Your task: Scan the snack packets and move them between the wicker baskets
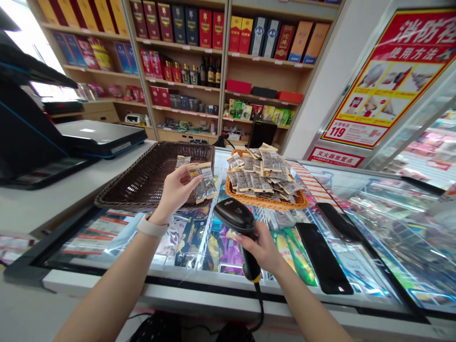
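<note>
Left grip pinches a packet (orange basket heaped with more).

Your bare left arm is pointing forward and leaning to the right. Your left hand is pinching with its thumb and fingers. Your bare right arm is pointing forward too, but leaning left. Your right hand is sitting lower and nearer to you, bending in a grip.
</note>
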{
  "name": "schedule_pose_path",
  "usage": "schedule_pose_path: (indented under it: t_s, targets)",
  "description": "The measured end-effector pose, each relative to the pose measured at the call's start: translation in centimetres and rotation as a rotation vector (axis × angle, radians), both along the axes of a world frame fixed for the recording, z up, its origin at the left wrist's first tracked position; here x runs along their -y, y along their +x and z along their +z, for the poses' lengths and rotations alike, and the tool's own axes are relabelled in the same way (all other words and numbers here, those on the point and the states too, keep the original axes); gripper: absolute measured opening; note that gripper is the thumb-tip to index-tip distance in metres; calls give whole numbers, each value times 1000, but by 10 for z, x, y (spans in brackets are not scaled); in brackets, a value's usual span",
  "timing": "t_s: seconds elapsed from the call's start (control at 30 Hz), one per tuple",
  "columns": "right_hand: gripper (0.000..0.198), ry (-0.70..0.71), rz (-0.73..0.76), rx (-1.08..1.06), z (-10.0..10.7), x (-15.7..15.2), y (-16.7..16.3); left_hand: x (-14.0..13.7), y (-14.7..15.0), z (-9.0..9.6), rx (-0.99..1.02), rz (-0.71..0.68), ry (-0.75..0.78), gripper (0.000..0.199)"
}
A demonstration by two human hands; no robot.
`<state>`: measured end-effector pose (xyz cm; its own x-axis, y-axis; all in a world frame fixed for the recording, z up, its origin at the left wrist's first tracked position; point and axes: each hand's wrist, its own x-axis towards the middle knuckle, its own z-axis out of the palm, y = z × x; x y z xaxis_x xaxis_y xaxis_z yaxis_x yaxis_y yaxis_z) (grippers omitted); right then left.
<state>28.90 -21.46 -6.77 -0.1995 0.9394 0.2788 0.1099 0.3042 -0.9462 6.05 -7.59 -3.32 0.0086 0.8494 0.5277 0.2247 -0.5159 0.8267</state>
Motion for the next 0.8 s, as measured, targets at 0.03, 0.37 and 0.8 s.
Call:
schedule_pose_path:
  t_s: [0.03, 0.37, 0.8]
  targets:
    - [29, -6, 1, -8, -1, 0, 0, 1, 1, 1, 21, 4, -5, 49]
    - [28, 21, 36, -33, -1, -5, -2, -15, 35, 66, 182, -122, -117, 41]
    - [32, 0, 38, -87, -3, -11, -3, -101, 182, 115, 189, -403, -446, 12]
